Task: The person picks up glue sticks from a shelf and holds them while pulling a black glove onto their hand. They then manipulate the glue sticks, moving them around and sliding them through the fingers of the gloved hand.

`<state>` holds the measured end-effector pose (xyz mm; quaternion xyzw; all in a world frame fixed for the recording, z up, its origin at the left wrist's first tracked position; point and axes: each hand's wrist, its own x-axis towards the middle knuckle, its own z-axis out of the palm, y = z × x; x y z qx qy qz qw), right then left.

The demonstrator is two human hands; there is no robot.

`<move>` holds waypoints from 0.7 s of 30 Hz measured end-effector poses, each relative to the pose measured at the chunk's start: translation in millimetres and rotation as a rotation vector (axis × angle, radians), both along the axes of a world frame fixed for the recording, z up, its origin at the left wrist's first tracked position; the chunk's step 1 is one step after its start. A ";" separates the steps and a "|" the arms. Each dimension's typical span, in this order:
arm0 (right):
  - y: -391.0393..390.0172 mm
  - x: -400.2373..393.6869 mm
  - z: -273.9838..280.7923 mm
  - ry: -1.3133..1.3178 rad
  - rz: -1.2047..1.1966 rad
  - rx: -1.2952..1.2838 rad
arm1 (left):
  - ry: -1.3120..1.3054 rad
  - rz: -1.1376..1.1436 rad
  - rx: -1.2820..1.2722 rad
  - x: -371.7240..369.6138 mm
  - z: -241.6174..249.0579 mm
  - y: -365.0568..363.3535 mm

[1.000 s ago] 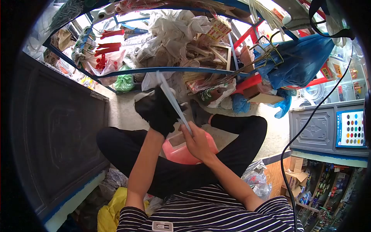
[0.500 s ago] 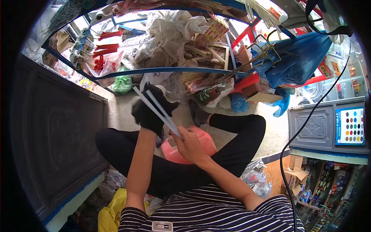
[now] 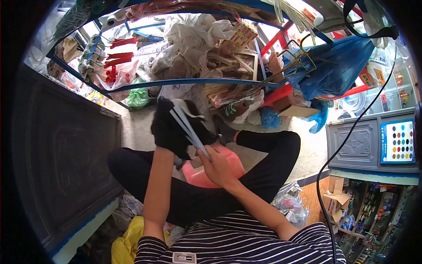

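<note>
Pinches pale flat strips [image 3: 192, 134] by their lower ends in the right hand [image 3: 216, 167].
Point lengthwise toward eleven o'clock, in front of the black-covered left hand [image 3: 169, 131]; cannot tell the left's grip.

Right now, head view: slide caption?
Black-covered left hand; bare right hand holding narrow pale strips over pink plastic container.

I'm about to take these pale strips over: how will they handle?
Probably fairly stiff: the pale strips run straight out from the right hand. Likely light, being so thin. They may splay when moved, since their far ends spread apart.
</note>
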<state>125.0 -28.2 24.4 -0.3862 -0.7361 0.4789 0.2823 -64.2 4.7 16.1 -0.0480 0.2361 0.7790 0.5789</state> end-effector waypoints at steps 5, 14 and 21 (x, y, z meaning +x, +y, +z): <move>7.3 -10.8 17.2 -0.081 0.048 -0.113 | 1.133 0.080 -0.112 -10.5 -51.0 -1.2; 5.9 -10.9 12.1 -0.086 0.049 -0.102 | 2.092 0.483 -0.489 -23.4 -28.3 -7.2; 2.6 -5.1 1.8 -0.079 0.016 -0.052 | 1.540 0.386 -0.382 -19.5 -5.2 -6.4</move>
